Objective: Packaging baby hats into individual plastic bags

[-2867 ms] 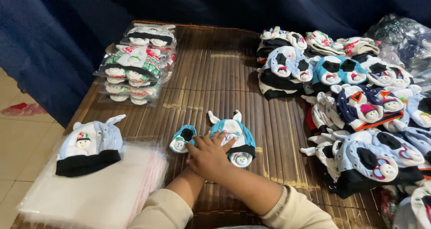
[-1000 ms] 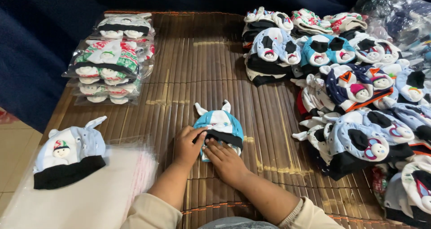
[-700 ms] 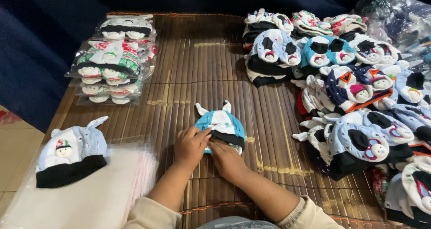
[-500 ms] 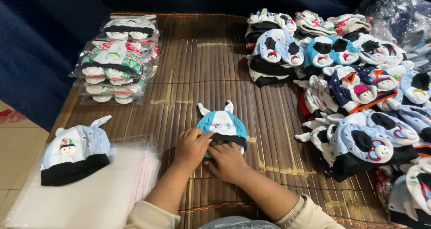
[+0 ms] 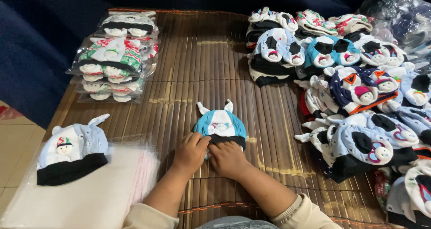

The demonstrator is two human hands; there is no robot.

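A teal baby hat (image 5: 221,123) with two white ears and a black band lies flat in the middle of the bamboo mat (image 5: 197,58). My left hand (image 5: 190,152) and my right hand (image 5: 229,159) rest side by side at its lower edge. The fingers of both press on the black band. Both forearms come in from the bottom of the view in cream sleeves.
A pale blue hat with a black band (image 5: 71,153) lies on a stack of clear plastic bags (image 5: 98,197) at the lower left. Bagged hats (image 5: 114,56) are piled at the back left. Many loose hats (image 5: 359,103) cover the right side. Dark blue cloth surrounds the mat.
About three seconds ago one hand lay on the hat with a small teal piece beside it. Now both hands are on the hat's band and that piece is out of sight.
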